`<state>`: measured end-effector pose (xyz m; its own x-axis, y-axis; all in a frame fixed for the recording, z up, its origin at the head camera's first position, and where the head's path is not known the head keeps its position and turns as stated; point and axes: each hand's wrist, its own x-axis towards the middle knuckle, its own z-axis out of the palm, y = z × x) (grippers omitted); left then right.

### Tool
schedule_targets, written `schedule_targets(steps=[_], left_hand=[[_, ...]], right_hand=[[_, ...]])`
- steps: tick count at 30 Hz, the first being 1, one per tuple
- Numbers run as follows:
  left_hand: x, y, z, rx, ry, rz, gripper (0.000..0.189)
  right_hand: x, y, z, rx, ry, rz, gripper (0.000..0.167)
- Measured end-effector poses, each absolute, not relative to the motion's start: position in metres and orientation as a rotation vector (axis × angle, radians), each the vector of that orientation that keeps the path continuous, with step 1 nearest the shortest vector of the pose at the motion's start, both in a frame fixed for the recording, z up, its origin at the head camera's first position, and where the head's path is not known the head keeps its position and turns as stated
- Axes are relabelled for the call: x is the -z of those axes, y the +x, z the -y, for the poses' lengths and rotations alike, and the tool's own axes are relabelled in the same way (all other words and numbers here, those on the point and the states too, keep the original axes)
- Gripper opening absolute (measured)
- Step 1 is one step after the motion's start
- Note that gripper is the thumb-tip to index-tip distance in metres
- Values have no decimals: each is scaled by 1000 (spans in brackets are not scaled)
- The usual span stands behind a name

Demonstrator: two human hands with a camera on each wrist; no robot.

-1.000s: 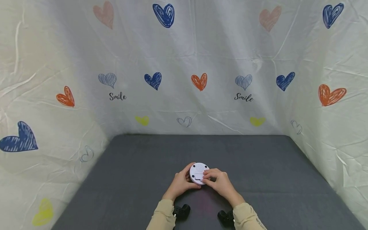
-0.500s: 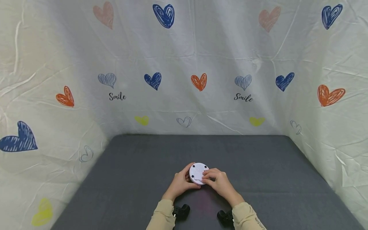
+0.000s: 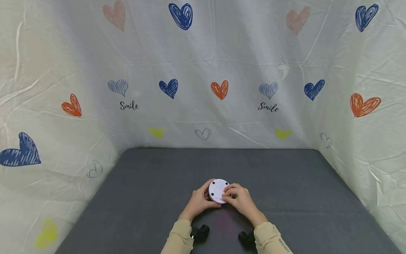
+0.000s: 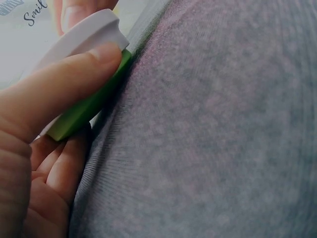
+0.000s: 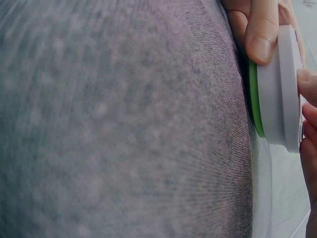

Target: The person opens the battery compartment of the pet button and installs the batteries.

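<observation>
A round white device [image 3: 217,189] with small black feet and a patch of little holes on its upturned back is held above the grey table. Its other side is green, as the left wrist view shows on the device [image 4: 89,105]. My left hand [image 3: 198,203] grips it by the rim, thumb at the near edge and fingers round the far side. Fingertips of my right hand [image 3: 242,201] touch the right part of the back, near a short lower line of a rectangular cover [image 3: 217,197]. Those fingers hide most of that cover.
The dark grey tabletop [image 3: 158,176] spreads around both hands. White cloth walls [image 3: 241,116] printed with hearts stand behind and at both sides. A black wrist camera [image 3: 200,233] sits by the left sleeve, and another black camera [image 3: 246,240] by the right.
A second ago the rectangular cover's outline stood out on the device's back; now mainly its lower line shows. The right fingertips have shifted slightly, while the left hand keeps its hold.
</observation>
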<state>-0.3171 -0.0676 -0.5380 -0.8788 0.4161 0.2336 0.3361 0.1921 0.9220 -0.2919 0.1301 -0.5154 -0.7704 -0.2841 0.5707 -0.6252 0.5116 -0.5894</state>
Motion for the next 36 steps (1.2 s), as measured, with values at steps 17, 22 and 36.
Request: schedule_targets(steps=[17, 22, 36], left_hand=[[542, -317, 68, -1836, 767, -2337, 93], [540, -318, 67, -1834, 762, -2347, 92], [508, -298, 67, -1774, 756, -2383, 89]], right_hand=[[519, -289, -133, -1348, 637, 2395, 24], [520, -291, -137, -1599, 566, 2420, 55], [523, -298, -153, -1904, 670, 2577, 82]])
